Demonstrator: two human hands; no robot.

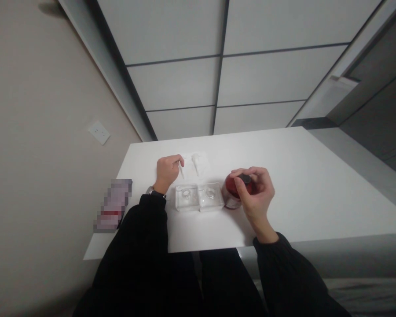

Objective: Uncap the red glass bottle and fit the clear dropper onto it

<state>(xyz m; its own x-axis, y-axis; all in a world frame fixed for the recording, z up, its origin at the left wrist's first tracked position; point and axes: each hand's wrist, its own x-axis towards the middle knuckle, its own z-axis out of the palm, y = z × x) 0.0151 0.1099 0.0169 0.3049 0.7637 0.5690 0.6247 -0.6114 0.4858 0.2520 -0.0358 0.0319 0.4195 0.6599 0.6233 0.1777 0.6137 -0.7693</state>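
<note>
My right hand is wrapped around the top of a dark red bottle, with its fingers and thumb about the black cap. The bottle stands upright and bears a pale label low on its side. My left hand is closed, knuckles up, beside a thin whitish piece; whether the fingers hold it cannot be made out. Just right of that lies a pale, dropper-like object on a white sheet. Two clear, square-sided containers stand side by side between my hands, each with a round shape inside.
A phone-like slab, blurred out, lies at the left edge of the white table. A wall with a socket rises on the left. Pale panelled doors stand behind the table.
</note>
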